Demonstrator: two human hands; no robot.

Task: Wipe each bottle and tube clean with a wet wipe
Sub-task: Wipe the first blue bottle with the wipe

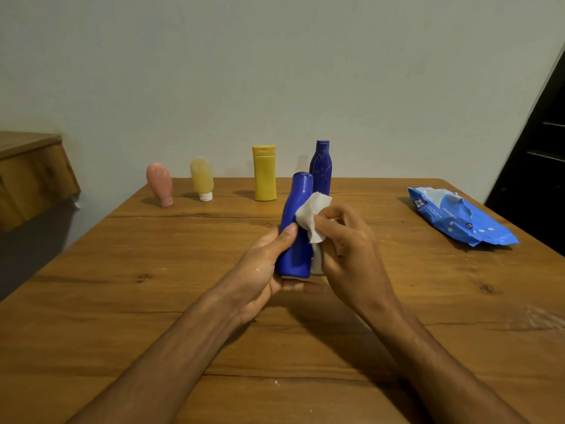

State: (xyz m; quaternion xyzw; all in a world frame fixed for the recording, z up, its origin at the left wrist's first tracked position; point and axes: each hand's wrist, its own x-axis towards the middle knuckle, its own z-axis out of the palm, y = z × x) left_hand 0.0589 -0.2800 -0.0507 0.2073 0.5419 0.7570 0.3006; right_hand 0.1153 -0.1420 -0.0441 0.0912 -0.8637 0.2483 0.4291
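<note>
While the left hand (pixel 263 276) is gripping the blue bottle (pixel 295 234) over the table (pixel 122 301), the right hand (pixel 345 249) is pinching a wet wipe (pixel 313 214) onto it, hiding its right side. A dark bottle (pixel 321 166) is standing behind it, partly hidden; yellow bottle (pixel 264 175), pale tube (pixel 201 179) and pink tube (pixel 159 185) back-left; wipe pack (pixel 458 218) right.

Table (pixel 153 301) bears pink tube (pixel 159 185), amber tube (pixel 201 178), yellow bottle (pixel 264 175), navy bottle (pixel 321 165), wipe-pack (pixel 458 220).
</note>
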